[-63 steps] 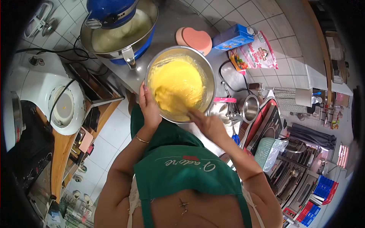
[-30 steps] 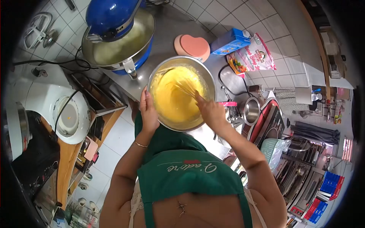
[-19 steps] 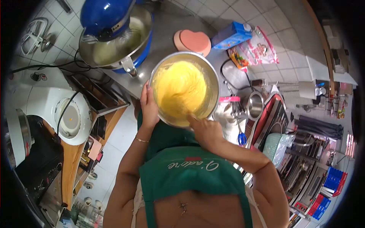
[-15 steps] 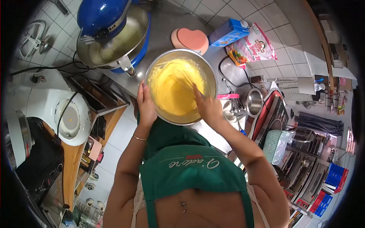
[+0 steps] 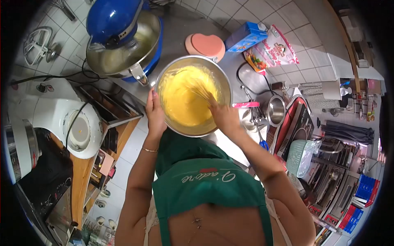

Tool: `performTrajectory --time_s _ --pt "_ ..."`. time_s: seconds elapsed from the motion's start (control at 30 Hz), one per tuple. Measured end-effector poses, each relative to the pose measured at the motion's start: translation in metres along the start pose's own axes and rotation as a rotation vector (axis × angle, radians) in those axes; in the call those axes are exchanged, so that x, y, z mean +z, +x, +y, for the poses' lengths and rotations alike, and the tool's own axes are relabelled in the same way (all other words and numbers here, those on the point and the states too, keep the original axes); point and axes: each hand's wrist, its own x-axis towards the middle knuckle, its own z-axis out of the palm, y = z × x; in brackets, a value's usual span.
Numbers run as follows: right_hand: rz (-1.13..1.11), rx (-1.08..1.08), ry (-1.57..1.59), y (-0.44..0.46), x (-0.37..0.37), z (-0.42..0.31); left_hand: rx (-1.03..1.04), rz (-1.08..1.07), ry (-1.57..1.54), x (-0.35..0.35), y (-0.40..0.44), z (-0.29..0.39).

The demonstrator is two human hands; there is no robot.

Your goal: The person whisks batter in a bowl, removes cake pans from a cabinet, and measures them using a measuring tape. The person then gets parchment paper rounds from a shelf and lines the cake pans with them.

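- Right hand [image 5: 226, 119] first: its fingers are wrapped round the handle end of a whisk [image 5: 200, 90], gripping it pretty snugly from the look of it, though the hand hides most of the handle.
- Left hand [image 5: 156, 119] has the side of the big metal bowl [image 5: 225, 87], thumb up near the rim. The other fingers are mostly tucked out of sight, so no clue how they sit underneath.
- Whisk wires are down in the yellow mix [image 5: 184, 107], tilted, pointing away from the person and a bit left.
- What's changed: about half a second ago the right hand was low on the near side of the bowl; now it's further up the right side. The left hand has hardly shifted. To me that reads as mid-stir, with the left steadying.
- Bowl's in front of the green apron [image 5: 209, 186], over the edge of the steel bench [image 5: 180, 23]. Can't tell if the bench takes any weight.
- Further out: pink heart-shaped box [image 5: 207, 44] just beyond the bowl, blue carton [image 5: 246, 37] and printed bag [image 5: 274, 52] by the wall, blue mixer [image 5: 111, 21] over to the left.
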Motion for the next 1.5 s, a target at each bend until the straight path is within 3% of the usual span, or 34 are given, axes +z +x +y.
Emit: performTrajectory --time_s 0.03,0.1,0.2,0.27,0.33,0.47,0.5,0.53,0.57,0.7,0.8,0.83,0.9,0.93,1.03,1.13,1.17,1.27,1.37,1.43,1.5 --pt "0.047 0.008 -0.032 -0.018 0.0 -0.007 0.018 0.008 -0.027 0.002 0.0 0.001" --pt "-0.111 -0.014 -0.092 -0.062 -0.007 -0.025 0.03 0.024 -0.069 0.011 -0.001 0.003" --pt "-0.077 -0.179 -0.104 -0.035 -0.022 -0.026 -0.014 0.022 -0.001 0.014 -0.009 0.007" --pt "-0.003 0.006 0.008 -0.006 0.003 -0.003 -0.009 -0.015 -0.052 0.01 -0.006 0.004" --pt "0.106 0.084 -0.148 -0.043 0.015 -0.009 -0.018 0.044 -0.122 0.011 -0.003 0.001" --pt "0.013 -0.209 -0.055 -0.053 -0.014 -0.027 0.011 0.003 -0.013 0.016 -0.01 0.005" --pt "0.157 -0.166 -0.068 -0.033 -0.011 -0.024 0.016 -0.004 0.01 0.014 -0.008 0.005" --pt "0.027 -0.13 -0.103 -0.015 -0.035 -0.017 0.023 -0.012 0.039 0.007 -0.003 0.004" --pt "0.153 -0.172 -0.167 0.002 -0.033 0.006 0.029 -0.018 0.068 0.002 0.002 0.005" --pt "0.205 -0.22 -0.207 0.008 -0.037 0.083 0.084 -0.064 0.101 -0.007 0.005 0.011" --pt "0.035 -0.257 0.036 -0.034 -0.013 0.107 0.032 0.005 -0.04 -0.006 0.011 0.007" --pt "0.058 -0.393 0.159 -0.043 0.016 0.103 0.015 0.02 -0.087 -0.005 0.01 0.002" --pt "0.055 -0.427 0.403 -0.064 0.019 0.056 0.007 0.053 -0.127 -0.001 0.001 -0.003" --pt "0.036 -0.329 0.514 -0.066 -0.004 0.018 0.025 0.071 -0.128 0.008 -0.005 -0.004" --pt "0.026 -0.136 0.225 -0.001 0.014 0.003 0.036 0.089 -0.06 0.021 -0.02 -0.002" --pt "0.032 0.0 -0.074 -0.029 0.0 0.014 0.027 0.092 -0.053 0.013 -0.012 0.001" --pt "-0.098 -0.017 -0.114 -0.051 -0.006 0.001 0.01 0.112 -0.075 0.013 -0.011 0.001" --pt "0.03 -0.309 -0.14 -0.058 -0.019 -0.014 0.005 0.068 -0.022 0.018 -0.019 0.003" --pt "0.112 -0.053 -0.089 -0.005 0.012 0.006 0.023 0.056 -0.098 0.018 -0.018 0.005" --pt "0.047 -0.073 -0.201 -0.045 -0.006 -0.017 0.035 0.09 -0.134 0.014 -0.012 -0.002" --pt "0.274 -0.292 -0.082 -0.079 -0.004 -0.029 0.036 0.137 -0.089 0.008 -0.013 -0.016"
